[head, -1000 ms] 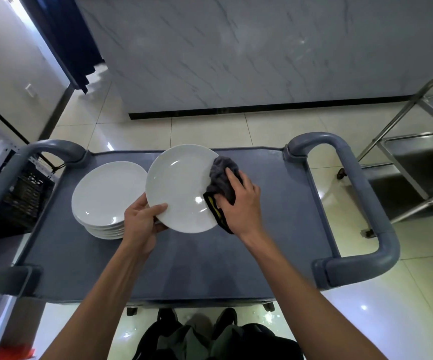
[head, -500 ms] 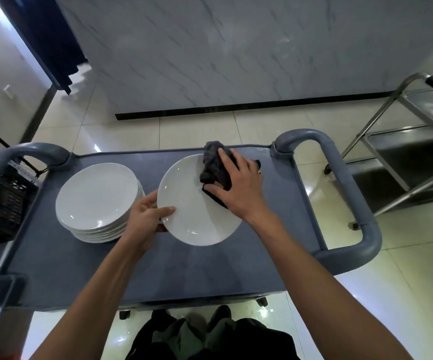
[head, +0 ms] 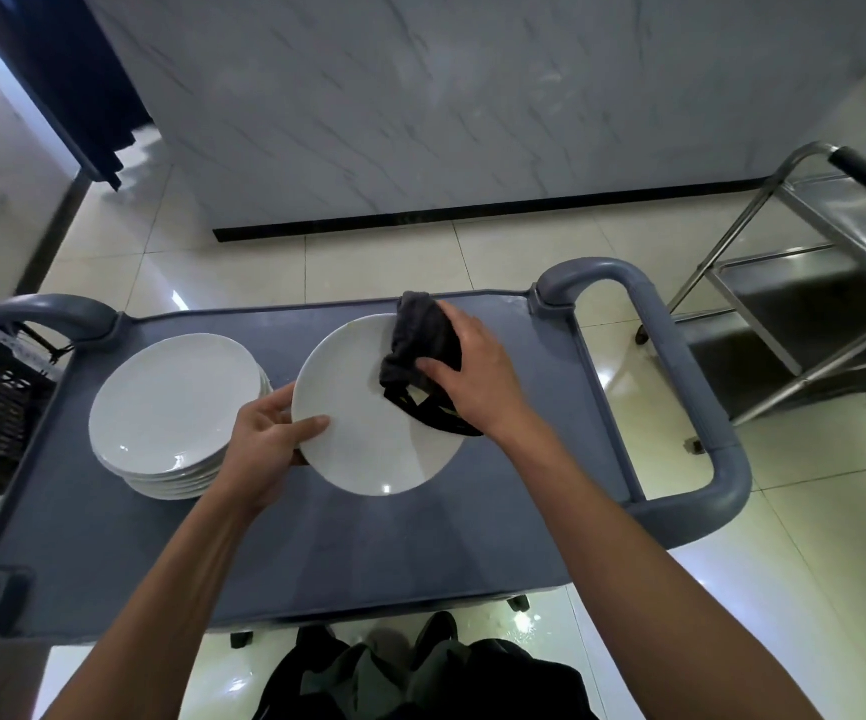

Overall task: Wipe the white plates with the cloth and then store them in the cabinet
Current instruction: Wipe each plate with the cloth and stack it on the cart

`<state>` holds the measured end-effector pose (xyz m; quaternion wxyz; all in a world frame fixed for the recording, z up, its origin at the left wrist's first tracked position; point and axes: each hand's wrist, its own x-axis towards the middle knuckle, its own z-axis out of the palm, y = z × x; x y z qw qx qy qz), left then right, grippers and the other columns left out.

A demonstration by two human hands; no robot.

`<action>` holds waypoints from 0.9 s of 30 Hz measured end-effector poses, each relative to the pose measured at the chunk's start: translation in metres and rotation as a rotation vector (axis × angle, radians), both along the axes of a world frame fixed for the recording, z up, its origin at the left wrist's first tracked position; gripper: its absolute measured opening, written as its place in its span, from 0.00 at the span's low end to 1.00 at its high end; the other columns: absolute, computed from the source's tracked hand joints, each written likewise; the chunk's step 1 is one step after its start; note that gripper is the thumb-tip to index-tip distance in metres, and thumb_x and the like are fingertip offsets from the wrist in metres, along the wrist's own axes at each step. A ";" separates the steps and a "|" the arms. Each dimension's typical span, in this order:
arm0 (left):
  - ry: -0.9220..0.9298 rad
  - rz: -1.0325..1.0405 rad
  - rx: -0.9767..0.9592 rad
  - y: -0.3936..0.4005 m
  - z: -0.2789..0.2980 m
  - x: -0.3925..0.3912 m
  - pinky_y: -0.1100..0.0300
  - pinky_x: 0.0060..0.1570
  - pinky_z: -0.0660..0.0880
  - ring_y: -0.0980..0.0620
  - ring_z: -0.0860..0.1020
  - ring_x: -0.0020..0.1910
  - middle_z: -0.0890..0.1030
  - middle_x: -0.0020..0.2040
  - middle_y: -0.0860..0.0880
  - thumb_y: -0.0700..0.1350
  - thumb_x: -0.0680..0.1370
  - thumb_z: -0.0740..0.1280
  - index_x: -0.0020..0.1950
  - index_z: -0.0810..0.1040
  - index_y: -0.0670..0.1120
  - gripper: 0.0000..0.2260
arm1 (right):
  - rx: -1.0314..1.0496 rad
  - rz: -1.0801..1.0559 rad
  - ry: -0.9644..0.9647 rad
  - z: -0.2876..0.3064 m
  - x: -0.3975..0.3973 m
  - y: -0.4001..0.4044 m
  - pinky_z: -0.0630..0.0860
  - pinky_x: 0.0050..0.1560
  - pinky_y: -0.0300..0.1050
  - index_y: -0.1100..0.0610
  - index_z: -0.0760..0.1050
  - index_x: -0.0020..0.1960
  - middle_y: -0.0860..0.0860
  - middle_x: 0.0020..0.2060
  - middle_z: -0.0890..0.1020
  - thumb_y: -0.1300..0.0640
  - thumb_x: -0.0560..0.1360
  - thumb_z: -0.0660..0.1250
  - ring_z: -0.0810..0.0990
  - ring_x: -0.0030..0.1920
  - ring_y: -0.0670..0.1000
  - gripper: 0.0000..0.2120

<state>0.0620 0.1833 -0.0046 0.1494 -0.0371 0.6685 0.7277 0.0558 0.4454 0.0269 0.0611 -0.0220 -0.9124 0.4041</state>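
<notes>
**Glazed plate held at the rim while the cloth is worked across it**

At frame centre, above the grey cart (head: 244,553), 1 white plate (head: 363,423) is pinched at its left rim by the left hand (head: 264,444), thumb on top. The dark cloth (head: 420,345) is bunched in the right hand's (head: 472,376) curled fingers against the plate's upper right. The plate is judged stiff, slick and breakable, best gripped at the rim. The stack of white plates (head: 171,413) sits at left.
</notes>
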 end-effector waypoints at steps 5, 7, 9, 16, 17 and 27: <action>0.080 -0.040 -0.023 -0.004 0.004 -0.005 0.50 0.41 0.83 0.45 0.85 0.47 0.87 0.50 0.43 0.31 0.75 0.70 0.57 0.86 0.55 0.21 | -0.136 0.001 -0.043 0.005 -0.001 0.004 0.74 0.62 0.45 0.49 0.71 0.69 0.45 0.58 0.81 0.55 0.70 0.76 0.78 0.59 0.47 0.29; 0.119 -0.049 -0.045 -0.006 0.006 -0.008 0.49 0.45 0.83 0.44 0.85 0.47 0.87 0.50 0.42 0.32 0.75 0.70 0.58 0.85 0.55 0.20 | -0.187 -0.020 -0.038 0.005 0.001 0.003 0.72 0.55 0.32 0.49 0.74 0.65 0.40 0.51 0.82 0.57 0.69 0.77 0.78 0.52 0.37 0.26; 0.162 -0.050 -0.060 -0.007 0.010 -0.011 0.51 0.44 0.83 0.45 0.85 0.46 0.87 0.49 0.44 0.34 0.75 0.72 0.58 0.85 0.56 0.19 | -0.227 -0.054 -0.007 0.005 0.003 0.002 0.69 0.46 0.22 0.50 0.77 0.61 0.35 0.45 0.80 0.59 0.68 0.77 0.76 0.46 0.28 0.23; 0.213 -0.010 -0.117 -0.004 0.011 -0.015 0.53 0.46 0.81 0.49 0.84 0.46 0.87 0.47 0.49 0.34 0.76 0.71 0.53 0.87 0.57 0.17 | -0.226 -0.105 0.110 0.009 0.011 -0.006 0.76 0.46 0.36 0.52 0.78 0.54 0.43 0.43 0.82 0.61 0.68 0.75 0.79 0.44 0.41 0.15; 0.213 -0.002 -0.117 -0.003 0.010 -0.015 0.54 0.45 0.81 0.50 0.83 0.45 0.87 0.46 0.49 0.34 0.77 0.71 0.52 0.87 0.57 0.17 | -0.229 -0.107 0.128 0.010 0.012 -0.008 0.77 0.48 0.41 0.53 0.78 0.54 0.44 0.44 0.83 0.62 0.68 0.74 0.79 0.45 0.43 0.15; 0.001 0.053 0.073 0.008 0.009 -0.005 0.54 0.49 0.80 0.48 0.81 0.50 0.85 0.47 0.49 0.39 0.74 0.64 0.47 0.87 0.51 0.13 | -0.064 -0.050 0.425 0.006 0.032 -0.011 0.76 0.48 0.50 0.60 0.77 0.57 0.53 0.48 0.81 0.72 0.70 0.68 0.76 0.48 0.52 0.18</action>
